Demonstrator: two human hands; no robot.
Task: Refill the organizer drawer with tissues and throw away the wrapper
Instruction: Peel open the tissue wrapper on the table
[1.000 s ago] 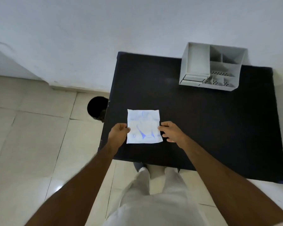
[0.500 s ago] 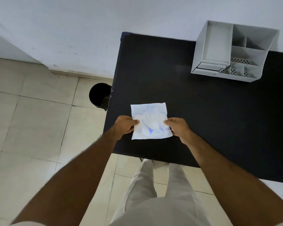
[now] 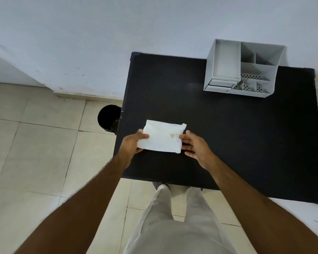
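Tissue pack (image 3: 162,138): white, flat, lifted over the near left part of the tabletop, plain side up.
Left hand (image 3: 131,143): clamped on the pack's left edge, thumb on top.
Right hand (image 3: 195,145): fingers spread loosely, fingertips touching the pack's right edge.
Tabletop (image 3: 228,134): black, set against the wall.
Organizer (image 3: 242,67): grey, at the far right of the tabletop, well apart from the pack; compartments open on top, drawer at its left front.
Bin (image 3: 107,117): black, on the floor just beside the tabletop's left edge.
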